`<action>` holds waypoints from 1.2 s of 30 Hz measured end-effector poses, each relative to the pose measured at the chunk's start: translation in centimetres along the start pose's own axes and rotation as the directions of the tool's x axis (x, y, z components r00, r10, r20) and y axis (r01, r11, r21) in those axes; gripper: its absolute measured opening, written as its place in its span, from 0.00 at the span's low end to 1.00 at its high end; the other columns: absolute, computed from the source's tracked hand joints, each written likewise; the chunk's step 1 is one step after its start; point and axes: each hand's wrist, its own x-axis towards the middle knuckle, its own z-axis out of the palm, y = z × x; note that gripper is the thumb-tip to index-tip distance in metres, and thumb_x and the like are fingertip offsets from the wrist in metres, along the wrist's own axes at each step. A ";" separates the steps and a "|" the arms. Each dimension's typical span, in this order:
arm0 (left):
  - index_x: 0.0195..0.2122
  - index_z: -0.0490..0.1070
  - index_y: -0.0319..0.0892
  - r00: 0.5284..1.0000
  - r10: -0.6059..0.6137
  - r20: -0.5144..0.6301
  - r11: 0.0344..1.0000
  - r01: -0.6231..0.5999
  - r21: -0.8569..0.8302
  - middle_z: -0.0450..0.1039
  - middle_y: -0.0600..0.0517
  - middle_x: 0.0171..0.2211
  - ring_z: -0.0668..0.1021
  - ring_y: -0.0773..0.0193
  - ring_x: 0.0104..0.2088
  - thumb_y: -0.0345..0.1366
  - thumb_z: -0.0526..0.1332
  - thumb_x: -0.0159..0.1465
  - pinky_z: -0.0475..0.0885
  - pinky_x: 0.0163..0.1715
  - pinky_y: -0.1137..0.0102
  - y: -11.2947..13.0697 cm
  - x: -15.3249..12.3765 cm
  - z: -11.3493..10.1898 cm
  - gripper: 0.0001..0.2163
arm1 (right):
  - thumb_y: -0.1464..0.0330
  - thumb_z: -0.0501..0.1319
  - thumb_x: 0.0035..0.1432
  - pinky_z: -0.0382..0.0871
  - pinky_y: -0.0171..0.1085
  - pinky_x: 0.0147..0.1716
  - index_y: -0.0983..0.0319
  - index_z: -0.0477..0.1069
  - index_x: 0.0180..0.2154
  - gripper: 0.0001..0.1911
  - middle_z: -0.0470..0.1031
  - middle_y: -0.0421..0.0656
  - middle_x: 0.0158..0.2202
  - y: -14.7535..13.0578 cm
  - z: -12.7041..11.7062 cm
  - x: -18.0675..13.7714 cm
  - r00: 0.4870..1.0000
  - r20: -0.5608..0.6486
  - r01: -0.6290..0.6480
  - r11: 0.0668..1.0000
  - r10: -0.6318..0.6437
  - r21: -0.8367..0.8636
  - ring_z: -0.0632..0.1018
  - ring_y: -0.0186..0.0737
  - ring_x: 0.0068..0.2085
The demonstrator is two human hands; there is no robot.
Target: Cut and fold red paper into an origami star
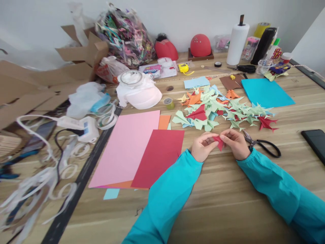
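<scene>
A small folded piece of red paper (pixel 219 142) is pinched between both of my hands, just above the wooden table (pixel 228 203). My left hand (pixel 203 147) grips its left side with closed fingers. My right hand (pixel 235 144) grips the right side, fingers closed too. Both arms wear teal sleeves. Just beyond my hands lies a pile of folded paper shapes (pixel 218 110) in green, orange, red and blue. Black-handled scissors (pixel 264 145) rest right beside my right hand.
Pink (pixel 129 145) and red (pixel 158 157) paper sheets lie left of my hands, a blue sheet (pixel 266 92) at the far right. A phone (pixel 316 142) sits at the right edge. Cardboard, tape rolls, bags, a paper towel roll (pixel 237 44) crowd the back and left.
</scene>
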 end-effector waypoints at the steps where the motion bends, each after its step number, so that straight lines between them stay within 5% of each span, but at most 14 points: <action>1: 0.32 0.75 0.39 1.000 0.004 -0.025 1.000 -0.003 0.031 0.71 0.51 0.29 0.72 0.69 0.28 0.33 0.66 0.47 0.67 0.30 0.73 0.0 0.0 0.0 0.10 | 0.60 0.64 0.46 0.65 0.31 0.20 0.62 0.68 0.28 0.12 0.70 0.37 0.20 0.0 0.0 0.0 1.000 0.001 -0.001 1.000 0.001 -0.004 0.69 0.30 0.20; 7: 0.26 0.75 0.39 0.988 -0.015 -0.155 0.995 0.030 0.092 0.72 0.53 0.25 0.71 0.68 0.27 0.37 0.64 0.50 0.66 0.29 0.73 -0.3 0.3 -0.2 0.07 | 0.59 0.65 0.44 0.66 0.31 0.22 0.63 0.69 0.28 0.14 0.71 0.38 0.23 -0.2 0.1 -0.3 0.998 0.062 -0.024 0.999 0.027 -0.038 0.70 0.30 0.22; 13: 0.27 0.75 0.39 0.992 -0.043 -0.114 0.995 0.053 0.084 0.73 0.52 0.26 0.73 0.67 0.29 0.39 0.62 0.53 0.67 0.33 0.72 -0.7 0.3 -0.5 0.08 | 0.56 0.63 0.46 0.64 0.32 0.21 0.63 0.68 0.24 0.16 0.69 0.38 0.19 -0.3 0.1 -0.4 0.997 0.055 -0.046 0.997 0.050 -0.069 0.69 0.30 0.20; 19: 0.40 0.73 0.42 0.995 -0.090 -0.042 0.990 0.085 -0.108 0.75 0.49 0.35 0.75 0.63 0.34 0.38 0.63 0.52 0.70 0.34 0.69 -0.8 0.1 -0.4 0.14 | 0.57 0.64 0.45 0.62 0.32 0.19 0.63 0.67 0.23 0.16 0.68 0.37 0.16 0.2 -0.1 0.0 0.998 -0.037 -0.057 0.998 0.058 0.009 0.68 0.30 0.18; 36: 0.32 0.75 0.41 0.999 0.021 -0.030 0.999 -0.023 -0.045 0.71 0.52 0.30 0.71 0.68 0.29 0.32 0.63 0.50 0.66 0.30 0.72 0.1 0.0 0.0 0.07 | 0.61 0.65 0.45 0.63 0.30 0.18 0.63 0.68 0.24 0.12 0.70 0.37 0.17 0.3 -0.2 0.2 0.998 -0.026 -0.051 0.995 0.054 0.081 0.69 0.29 0.18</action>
